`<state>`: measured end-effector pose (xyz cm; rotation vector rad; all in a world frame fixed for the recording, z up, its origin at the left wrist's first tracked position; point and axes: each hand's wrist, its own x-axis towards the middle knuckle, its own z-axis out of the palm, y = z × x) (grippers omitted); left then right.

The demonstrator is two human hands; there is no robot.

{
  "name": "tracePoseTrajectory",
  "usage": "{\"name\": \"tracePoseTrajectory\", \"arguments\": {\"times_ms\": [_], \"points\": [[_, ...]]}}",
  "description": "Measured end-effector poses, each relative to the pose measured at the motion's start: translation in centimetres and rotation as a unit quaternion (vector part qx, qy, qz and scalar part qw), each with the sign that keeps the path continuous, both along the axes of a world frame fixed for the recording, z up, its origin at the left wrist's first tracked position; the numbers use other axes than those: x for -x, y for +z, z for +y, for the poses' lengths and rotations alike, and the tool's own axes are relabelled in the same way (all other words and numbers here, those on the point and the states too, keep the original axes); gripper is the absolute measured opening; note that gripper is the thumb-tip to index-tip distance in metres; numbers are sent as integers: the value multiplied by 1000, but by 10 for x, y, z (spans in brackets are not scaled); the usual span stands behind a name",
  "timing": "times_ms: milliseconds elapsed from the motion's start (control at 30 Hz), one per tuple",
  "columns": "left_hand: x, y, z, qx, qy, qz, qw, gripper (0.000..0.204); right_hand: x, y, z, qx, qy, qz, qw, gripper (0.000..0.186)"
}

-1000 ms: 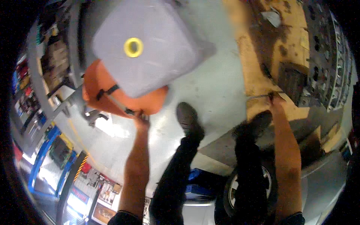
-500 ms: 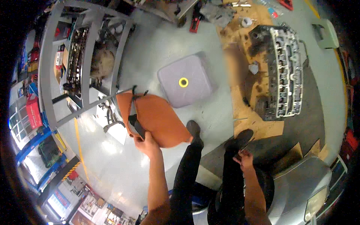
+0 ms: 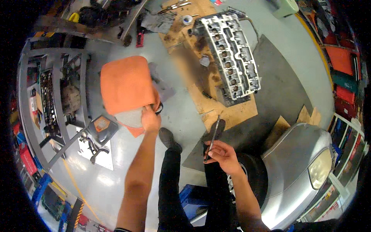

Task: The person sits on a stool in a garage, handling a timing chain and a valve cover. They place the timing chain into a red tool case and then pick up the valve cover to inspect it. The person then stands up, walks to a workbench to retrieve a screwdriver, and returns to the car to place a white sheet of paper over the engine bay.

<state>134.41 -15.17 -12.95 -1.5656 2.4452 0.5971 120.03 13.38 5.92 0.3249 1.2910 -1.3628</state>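
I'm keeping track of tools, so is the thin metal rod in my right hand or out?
In: the right hand pinches the thin metal rod, and part of it sticks out from the grip.

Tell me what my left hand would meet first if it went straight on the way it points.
The orange cushion: your left hand points up into it and seems to grip its lower right edge, though depth is hard to judge.
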Motion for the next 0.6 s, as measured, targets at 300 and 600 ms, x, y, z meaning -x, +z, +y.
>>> {"name": "tracePoseTrajectory", "arguments": {"times_ms": [300,600], "points": [[27,46,11,-61,-61,-50,995,59,38,87,-13,90,40,-17,995,49],[31,13,18,-134,-162,-107,972,83,48,116,-7,114,79,23,990,46]]}}
